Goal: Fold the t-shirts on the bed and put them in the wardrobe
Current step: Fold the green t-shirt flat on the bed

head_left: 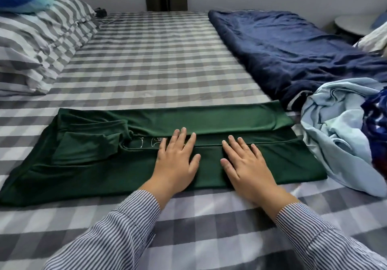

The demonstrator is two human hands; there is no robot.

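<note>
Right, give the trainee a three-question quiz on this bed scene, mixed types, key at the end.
1. True or false: both hands lie flat on the green t-shirt.
2. Multiple choice: the crumpled light blue garment lies (A) on the striped pillows, (B) to the right of the green t-shirt, (C) under the green t-shirt.
3. Short answer: what covers the far right side of the checked bed sheet?

Key:
1. True: the left hand and the right hand press on it with straight fingers.
2. B.
3. A navy blanket.
</note>
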